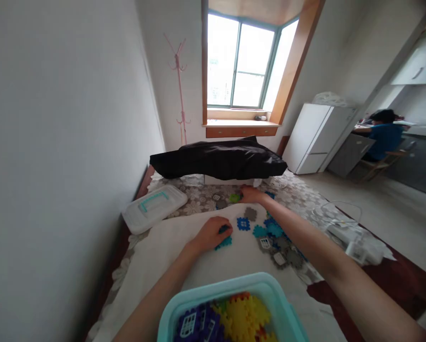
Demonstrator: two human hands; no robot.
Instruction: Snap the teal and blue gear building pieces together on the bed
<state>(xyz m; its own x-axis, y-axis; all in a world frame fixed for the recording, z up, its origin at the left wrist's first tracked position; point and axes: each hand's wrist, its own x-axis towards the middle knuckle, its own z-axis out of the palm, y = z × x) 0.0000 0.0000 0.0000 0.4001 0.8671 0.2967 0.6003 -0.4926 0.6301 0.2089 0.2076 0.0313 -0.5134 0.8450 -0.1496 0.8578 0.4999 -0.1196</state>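
My left hand [213,232] is curled on the white cloth, its fingers closed round a teal interlocking plastic tile [224,243]; a darker part shows between thumb and fingers. Stretched to the far side, my right hand [251,194] has its fingertips closed at the edge of a green interlocking tile [234,197]. Between the hands lie a blue window tile [243,223] and a grey tile [250,213]. Under and beside my right forearm is a loose group of blue, teal and grey tiles [274,230]. A teal-rimmed box [230,284] in front of me holds purple and yellow tiles.
A clear lid [156,208] lies at the left near the wall. A black cover [220,159] is draped over something at the back. White cables and plastic [358,242] rest at the right edge. A person in blue [382,137] sits farther off by the kitchen counter.
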